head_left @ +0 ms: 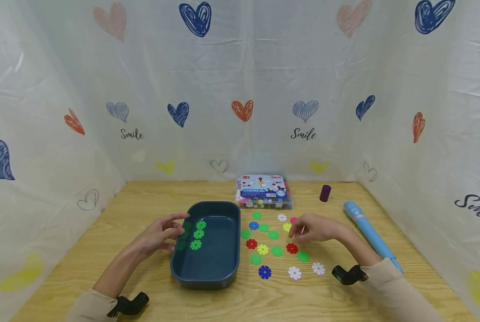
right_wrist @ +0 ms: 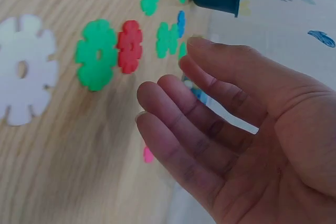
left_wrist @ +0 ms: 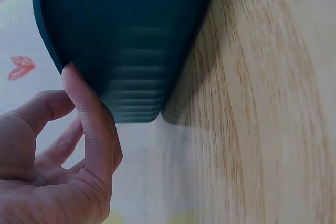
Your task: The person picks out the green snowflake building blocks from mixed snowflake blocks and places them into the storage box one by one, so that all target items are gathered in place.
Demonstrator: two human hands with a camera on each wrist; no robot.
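A: Where's the tray point(head_left: 207, 268)?

B: On the table point(head_left: 151, 201), at nine o'clock from the loose discs point(head_left: 277, 251). Three green discs point(head_left: 198, 234) lie inside in a row, toward its eleven o'clock.

A: And the left hand point(head_left: 159, 235)?

B: At the tray's nine-to-ten o'clock side. Its fingers are relaxed and spread, fingertips touching the rim; I see no pinch around it.

A: The right one?

B: The right hand point(head_left: 314, 227) is well apart from the tray, toward three o'clock. Its fingers curve loosely, a little spread, with nothing between them (the wrist view shows the bare palm). A yellow disc point(head_left: 286, 227) sits just beside it at nine o'clock, a red disc point(head_left: 292, 248) near at seven to eight. Whether the fingertips touch the table, I can't tell.

A: What else?

B: From that hand: a box point(head_left: 262, 188) at ten, a purple cylinder point(head_left: 325, 193) at one, a blue rod point(head_left: 372, 234) at three.
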